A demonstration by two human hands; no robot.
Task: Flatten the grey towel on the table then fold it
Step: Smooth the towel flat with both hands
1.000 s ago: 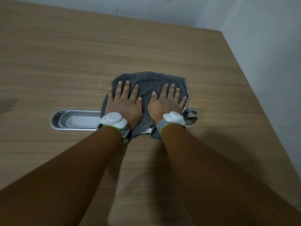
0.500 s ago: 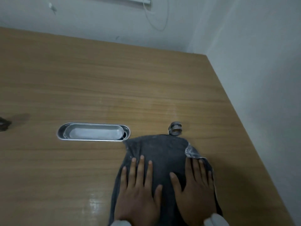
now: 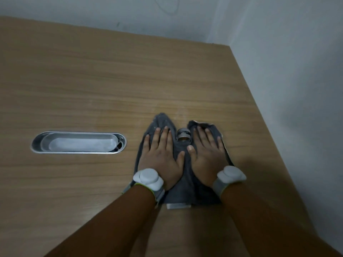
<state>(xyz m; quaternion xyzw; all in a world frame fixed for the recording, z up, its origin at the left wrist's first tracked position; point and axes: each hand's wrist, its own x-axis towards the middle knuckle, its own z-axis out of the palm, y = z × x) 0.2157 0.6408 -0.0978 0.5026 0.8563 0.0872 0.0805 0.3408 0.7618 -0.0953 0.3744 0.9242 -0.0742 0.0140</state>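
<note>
The grey towel [image 3: 185,182] lies on the wooden table [image 3: 92,80], right of centre, bunched into two peaks at its far edge with a white tag at its near edge. My left hand [image 3: 160,154] presses flat on the towel's left half, fingers straight. On the right half my right hand [image 3: 207,154] lies flat too, fingers spread. Both wrists wear white bands.
A small metal ring-shaped object [image 3: 183,134] sits in the gap between the towel's two peaks, between my fingertips. An oval metal cable tray [image 3: 78,142] is set into the table to the left. The table's right edge and a wall lie close by.
The towel has slid forward with my hands and its far edge now splits around the metal ring. My wrists and forearms are back in view.
</note>
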